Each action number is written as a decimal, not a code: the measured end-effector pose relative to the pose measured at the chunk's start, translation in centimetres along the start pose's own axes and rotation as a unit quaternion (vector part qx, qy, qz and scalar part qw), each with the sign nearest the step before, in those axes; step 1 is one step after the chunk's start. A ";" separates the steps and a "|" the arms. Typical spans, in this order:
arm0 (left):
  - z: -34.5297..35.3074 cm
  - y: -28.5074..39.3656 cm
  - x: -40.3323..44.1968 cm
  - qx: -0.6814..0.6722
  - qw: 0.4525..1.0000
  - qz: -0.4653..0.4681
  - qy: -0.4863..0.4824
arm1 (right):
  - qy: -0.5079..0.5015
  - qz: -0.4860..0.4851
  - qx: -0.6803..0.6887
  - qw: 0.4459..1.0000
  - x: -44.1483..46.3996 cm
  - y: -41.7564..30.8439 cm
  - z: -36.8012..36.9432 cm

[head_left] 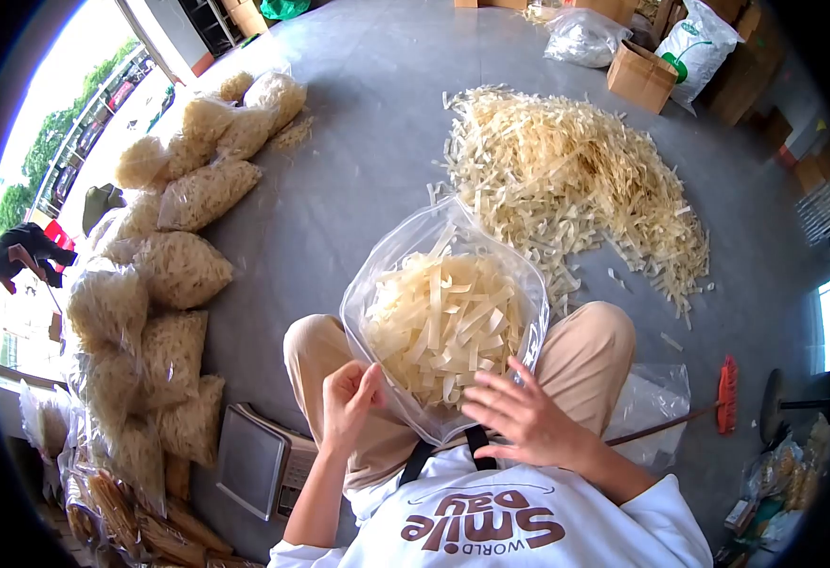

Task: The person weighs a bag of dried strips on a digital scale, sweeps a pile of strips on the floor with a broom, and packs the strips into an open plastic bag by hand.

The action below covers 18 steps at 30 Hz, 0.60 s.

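A clear plastic bag (356, 284) stands open between my knees, filled with pale, flat, curled strips (443, 327) of dried material whose exact kind I cannot make out. At its near left rim my left hand (349, 402) is closed, thumb and fingers pinching the edge of the plastic. My right hand (521, 415) is at the near right side of the bag with its fingers spread, palm towards the strips and plastic. Beyond the bag a large heap of the same strips (576, 180) lies loose on the floor.
Filled clear bags (183, 270) are piled along the left. A flat scale (262, 464) sits by my left leg. To the right lie a plastic sheet (656, 402) and a red-headed brush (727, 393). A cardboard box (640, 78) and white sack (697, 52) stand at the back right.
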<state>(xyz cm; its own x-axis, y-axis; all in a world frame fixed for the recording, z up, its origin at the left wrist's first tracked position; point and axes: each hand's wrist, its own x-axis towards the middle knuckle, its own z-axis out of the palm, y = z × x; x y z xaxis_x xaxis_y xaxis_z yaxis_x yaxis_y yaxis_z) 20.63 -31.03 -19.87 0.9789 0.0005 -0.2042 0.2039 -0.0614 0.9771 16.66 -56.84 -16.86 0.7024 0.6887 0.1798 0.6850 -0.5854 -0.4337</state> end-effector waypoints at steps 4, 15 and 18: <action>0.5 -0.3 -3.5 0.195 0.969 0.099 -0.119 | 0.046 -0.055 0.005 0.997 -0.4 0.3 2.0; 4.1 -1.1 -5.8 0.410 0.847 0.329 -0.084 | 0.094 -0.039 -0.013 0.995 2.0 -0.2 3.1; 4.1 -1.2 -5.9 0.403 0.847 0.337 -0.076 | 0.100 -0.033 -0.004 0.994 2.1 -0.1 3.3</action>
<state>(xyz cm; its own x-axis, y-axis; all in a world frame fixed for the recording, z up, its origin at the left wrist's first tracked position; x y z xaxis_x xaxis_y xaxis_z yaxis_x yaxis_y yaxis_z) 14.52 -35.07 -20.06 0.8443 -0.4313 0.3180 -0.5355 -0.6589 0.5282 17.43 -53.86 -19.33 0.6803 0.6268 0.3799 0.7313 -0.5460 -0.4087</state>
